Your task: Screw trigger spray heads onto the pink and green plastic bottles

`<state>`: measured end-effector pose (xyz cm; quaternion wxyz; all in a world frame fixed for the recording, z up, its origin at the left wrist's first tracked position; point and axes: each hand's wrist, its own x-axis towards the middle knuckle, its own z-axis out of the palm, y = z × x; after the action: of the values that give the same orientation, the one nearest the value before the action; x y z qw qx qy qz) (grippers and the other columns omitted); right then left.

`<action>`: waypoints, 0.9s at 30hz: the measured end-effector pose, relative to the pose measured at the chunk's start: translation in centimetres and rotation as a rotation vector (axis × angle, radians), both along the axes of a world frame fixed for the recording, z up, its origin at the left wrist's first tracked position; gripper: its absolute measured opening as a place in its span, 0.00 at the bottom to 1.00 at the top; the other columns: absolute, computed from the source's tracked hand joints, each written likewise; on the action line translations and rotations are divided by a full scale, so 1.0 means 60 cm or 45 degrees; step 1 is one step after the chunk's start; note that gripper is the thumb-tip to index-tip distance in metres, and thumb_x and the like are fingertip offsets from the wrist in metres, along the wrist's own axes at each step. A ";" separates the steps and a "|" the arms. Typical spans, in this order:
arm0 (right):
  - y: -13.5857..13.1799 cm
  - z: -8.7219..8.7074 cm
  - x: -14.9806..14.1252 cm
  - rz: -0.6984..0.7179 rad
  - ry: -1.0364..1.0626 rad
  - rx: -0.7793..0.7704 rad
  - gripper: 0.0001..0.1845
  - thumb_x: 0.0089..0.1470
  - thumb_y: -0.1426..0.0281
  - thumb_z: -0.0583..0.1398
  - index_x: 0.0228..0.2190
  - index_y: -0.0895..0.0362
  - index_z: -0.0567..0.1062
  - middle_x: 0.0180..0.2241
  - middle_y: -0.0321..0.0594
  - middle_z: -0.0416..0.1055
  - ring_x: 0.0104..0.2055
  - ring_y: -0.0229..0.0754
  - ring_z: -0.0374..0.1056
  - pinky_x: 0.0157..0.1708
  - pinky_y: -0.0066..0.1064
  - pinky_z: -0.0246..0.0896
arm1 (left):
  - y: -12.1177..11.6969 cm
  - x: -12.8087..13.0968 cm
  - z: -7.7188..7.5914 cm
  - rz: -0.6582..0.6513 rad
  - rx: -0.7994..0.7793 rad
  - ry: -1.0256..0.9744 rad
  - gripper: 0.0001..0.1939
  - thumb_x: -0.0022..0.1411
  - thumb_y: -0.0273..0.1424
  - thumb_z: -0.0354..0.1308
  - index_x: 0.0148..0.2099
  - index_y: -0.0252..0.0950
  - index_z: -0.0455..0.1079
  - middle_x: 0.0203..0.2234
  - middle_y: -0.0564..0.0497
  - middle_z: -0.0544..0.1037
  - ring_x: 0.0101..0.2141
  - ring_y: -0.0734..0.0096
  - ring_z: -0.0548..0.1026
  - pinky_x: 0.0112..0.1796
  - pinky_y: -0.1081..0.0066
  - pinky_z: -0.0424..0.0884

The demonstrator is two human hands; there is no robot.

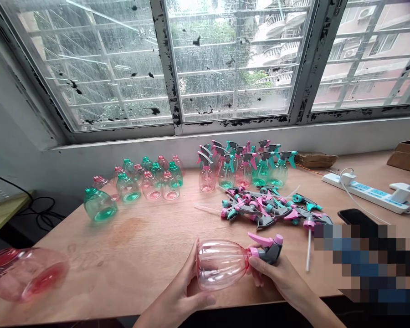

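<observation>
A clear pink spray bottle [222, 265] lies sideways in the air over the table's front edge, its base to the left. My left hand [182, 287] is wrapped round the base end, thumb underneath. At the neck, my right hand [276, 275] grips the pink collar of the spray head [268, 248], which has a grey body and a pink trigger and sits on the bottle's mouth. Whether the collar is fully tightened I cannot tell. Beyond my hands lies a heap of loose spray heads [259, 207], pink, green and grey.
Open pink and green bottles [128, 187] stand at the back left; one large pink bottle [27, 275] is at the near left. Bottles with spray heads [242, 175] stand by the wall. A power strip [365, 193] and a phone [357, 218] lie on the right.
</observation>
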<state>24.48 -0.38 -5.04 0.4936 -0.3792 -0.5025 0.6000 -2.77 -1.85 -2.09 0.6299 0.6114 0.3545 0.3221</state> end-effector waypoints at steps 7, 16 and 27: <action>0.003 0.004 -0.004 -0.060 0.073 0.012 0.16 0.55 0.57 0.68 0.30 0.58 0.79 0.18 0.34 0.72 0.20 0.36 0.63 0.22 0.28 0.58 | -0.001 0.001 0.004 0.031 0.017 -0.009 0.53 0.61 0.37 0.67 0.73 0.52 0.31 0.68 0.46 0.58 0.64 0.51 0.60 0.65 0.53 0.50; 0.002 0.004 -0.001 -0.033 0.010 0.019 0.21 0.56 0.56 0.67 0.22 0.60 0.78 0.17 0.36 0.71 0.20 0.36 0.63 0.23 0.29 0.58 | 0.011 -0.002 -0.009 -0.079 0.140 0.037 0.52 0.67 0.38 0.61 0.72 0.52 0.21 0.56 0.44 0.71 0.55 0.59 0.71 0.62 0.52 0.56; 0.000 0.009 -0.003 -0.058 0.028 -0.026 0.22 0.55 0.55 0.67 0.22 0.60 0.78 0.17 0.35 0.72 0.19 0.35 0.63 0.20 0.26 0.58 | 0.003 -0.001 0.008 0.011 -0.047 -0.007 0.55 0.62 0.43 0.65 0.74 0.47 0.26 0.65 0.44 0.62 0.63 0.52 0.61 0.64 0.56 0.52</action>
<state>24.27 -0.36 -4.50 0.5089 -0.3889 -0.4821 0.5978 -2.83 -1.69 -1.60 0.6407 0.5972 0.3613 0.3199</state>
